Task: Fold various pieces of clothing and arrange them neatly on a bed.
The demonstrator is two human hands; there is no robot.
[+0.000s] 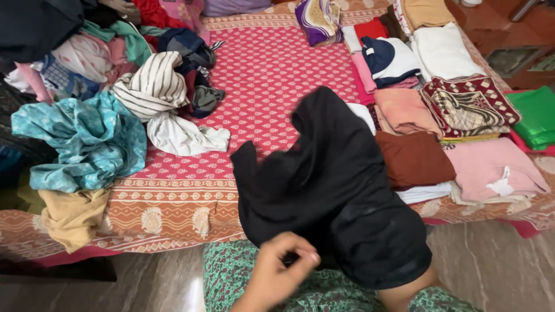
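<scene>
A bed (263,75) covered with a red patterned sheet with an orange border fills the view, standing on a polished stone floor (491,260). At the bed's left edge lies an unsorted heap of clothes: a teal printed garment (81,141) on top of a mustard cloth (72,216) that hangs over the near edge, and, farther in, a striped white top (153,86) crumpled beside dark pieces, all loose and tumbled as though not yet dealt with. The middle of the sheet is bare. At the near edge, just right of centre, a black garment (335,185) is held up in the air above the bed's border. The left hand (283,271) is curled nearly closed, its fingertips pinching the garment's lower hem, which seems to keep the cloth taut. The right hand is hidden under the black fabric; only the forearm (410,292) shows beneath it, so I cannot tell how far it is open, though it appears to bear the garment's weight from inside. Along the bed's right edge lie neat folded stacks: a rust-brown piece (413,159), pink ones (491,167), a maroon patterned cloth (468,104), white and green folds, squared up and sorted.
</scene>
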